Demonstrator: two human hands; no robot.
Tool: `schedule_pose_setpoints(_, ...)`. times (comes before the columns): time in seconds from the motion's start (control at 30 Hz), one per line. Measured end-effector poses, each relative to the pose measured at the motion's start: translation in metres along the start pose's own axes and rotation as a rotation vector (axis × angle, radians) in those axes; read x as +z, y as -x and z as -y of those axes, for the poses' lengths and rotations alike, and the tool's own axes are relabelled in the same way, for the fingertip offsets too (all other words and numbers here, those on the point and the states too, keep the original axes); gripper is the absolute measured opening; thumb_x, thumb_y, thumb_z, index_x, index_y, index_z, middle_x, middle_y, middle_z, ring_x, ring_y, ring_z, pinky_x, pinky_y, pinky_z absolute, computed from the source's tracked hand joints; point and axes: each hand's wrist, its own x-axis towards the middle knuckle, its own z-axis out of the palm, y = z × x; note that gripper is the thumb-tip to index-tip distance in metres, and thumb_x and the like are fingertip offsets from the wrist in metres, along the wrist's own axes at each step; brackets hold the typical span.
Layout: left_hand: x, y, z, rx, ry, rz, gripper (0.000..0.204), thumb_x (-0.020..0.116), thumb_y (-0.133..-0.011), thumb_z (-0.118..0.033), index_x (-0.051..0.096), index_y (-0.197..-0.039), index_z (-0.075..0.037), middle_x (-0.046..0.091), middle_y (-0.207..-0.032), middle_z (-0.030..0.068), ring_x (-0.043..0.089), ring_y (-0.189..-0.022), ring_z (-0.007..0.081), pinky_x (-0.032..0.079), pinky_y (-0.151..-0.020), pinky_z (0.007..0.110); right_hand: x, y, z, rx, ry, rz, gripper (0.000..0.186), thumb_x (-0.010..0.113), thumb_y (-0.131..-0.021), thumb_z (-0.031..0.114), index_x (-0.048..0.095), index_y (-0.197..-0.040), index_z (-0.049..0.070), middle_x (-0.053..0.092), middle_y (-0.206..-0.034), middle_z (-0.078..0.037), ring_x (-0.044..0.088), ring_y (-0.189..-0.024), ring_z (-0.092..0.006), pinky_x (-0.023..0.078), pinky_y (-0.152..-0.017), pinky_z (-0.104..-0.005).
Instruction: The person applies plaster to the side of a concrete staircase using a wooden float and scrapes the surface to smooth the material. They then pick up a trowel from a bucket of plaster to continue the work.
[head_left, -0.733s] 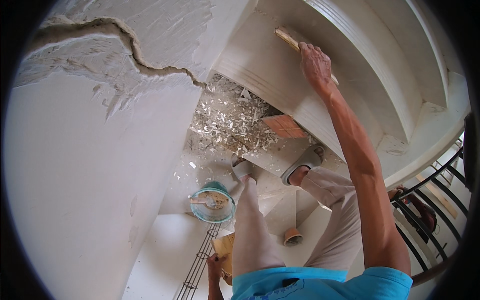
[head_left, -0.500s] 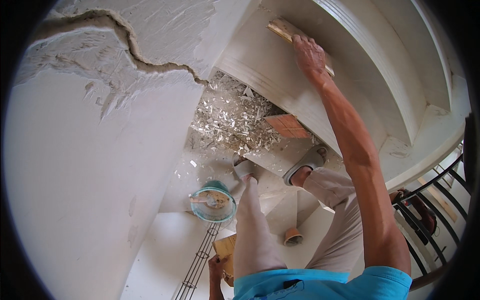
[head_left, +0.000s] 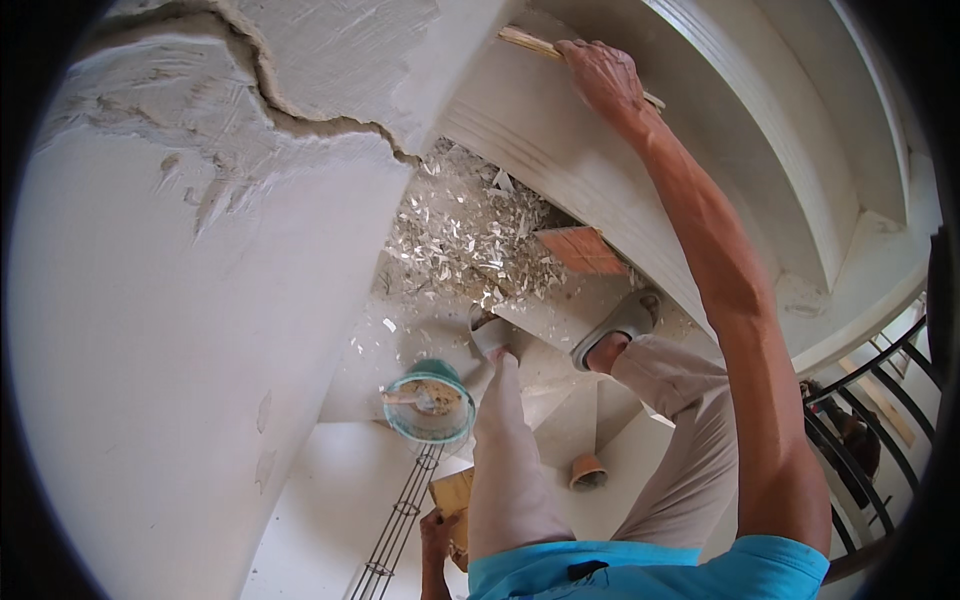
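Observation:
At the far end of my stretched arm, my right hand [head_left: 603, 78] is closed round a narrow wooden board [head_left: 528, 41] above the lowest curved stair. The board's two ends stick out on either side of the fist. How the fingers grip it underneath is hidden. Low in the view, beside my left leg, my left hand [head_left: 437, 533] is gripping a second, yellowish wooden board [head_left: 453, 490], partly covered by the leg. A teal bucket [head_left: 436, 372] with tan mortar-like material and a light-handled tool [head_left: 408, 397] in it stands near that hand.
A pale wall [head_left: 180, 330] with a ragged plaster edge rises at the left. White chips and debris [head_left: 470, 235] cover the floor by a reddish tile [head_left: 582, 250]. Curved stairs [head_left: 740, 90] and a black railing [head_left: 870, 430] lie right. A rebar frame [head_left: 400, 530] leans below the bucket.
My right hand and its board have moved slightly left and farther away, and the board is tilted so less of its flat face shows. My left hand has barely moved.

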Motion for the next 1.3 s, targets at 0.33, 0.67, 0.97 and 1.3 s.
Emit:
schedule_pose_setpoints(0.33, -0.006, -0.007, 0.024, 0.038, 0.138, -0.017, 0.018, 0.068, -0.077, -0.007, 0.065, -0.09, 0.005, 0.066, -0.076, 0.0071, 0.058, -0.063, 0.0114, 0.047, -0.058, 0.027, 0.015, -0.017, 0.008, 0.209, 0.092, 0.112, 0.019, 0.047, -0.085, 0.006, 0.06, -0.098, 0.006, 0.066, -0.095, -0.014, 0.064, -0.091, -0.0312, 0.052, -0.078, -0.0407)
schedule_pose_setpoints(0.67, 0.003, -0.012, 0.017, 0.083, 0.071, 0.043, 0.016, 0.064, -0.078, -0.003, 0.065, -0.092, 0.004, 0.066, -0.079, 0.0061, 0.059, -0.067, 0.0118, 0.048, -0.061, 0.027, -0.013, 0.08, 0.106, -0.329, 0.053, 0.178, 0.021, 0.057, -0.082, 0.011, 0.056, -0.102, 0.005, 0.063, -0.093, -0.008, 0.06, -0.091, -0.0193, 0.053, -0.066, -0.0327)
schedule_pose_setpoints(0.97, -0.007, -0.001, 0.013, 0.102, 0.08, 0.049, 0.021, 0.064, -0.078, -0.003, 0.066, -0.097, 0.004, 0.067, -0.082, 0.0069, 0.061, -0.069, 0.0117, 0.049, -0.063, 0.026, -0.092, 0.123, 0.059, 0.146, -0.193, 0.178, 0.039, 0.052, -0.079, 0.001, 0.062, -0.115, 0.011, 0.068, -0.096, -0.012, 0.066, -0.085, -0.0239, 0.054, -0.075, -0.0374)
schedule_pose_setpoints(1.3, -0.002, 0.012, -0.008, 0.046, 0.034, 0.049, 0.019, 0.065, -0.078, -0.003, 0.066, -0.095, 0.004, 0.068, -0.082, 0.0069, 0.062, -0.068, 0.0121, 0.05, -0.063, 0.027, -0.041, 0.102, -0.065, 0.251, 0.068, 0.131, 0.026, 0.05, -0.081, 0.003, 0.062, -0.104, 0.009, 0.066, -0.097, -0.011, 0.063, -0.09, -0.0289, 0.051, -0.079, -0.0395)
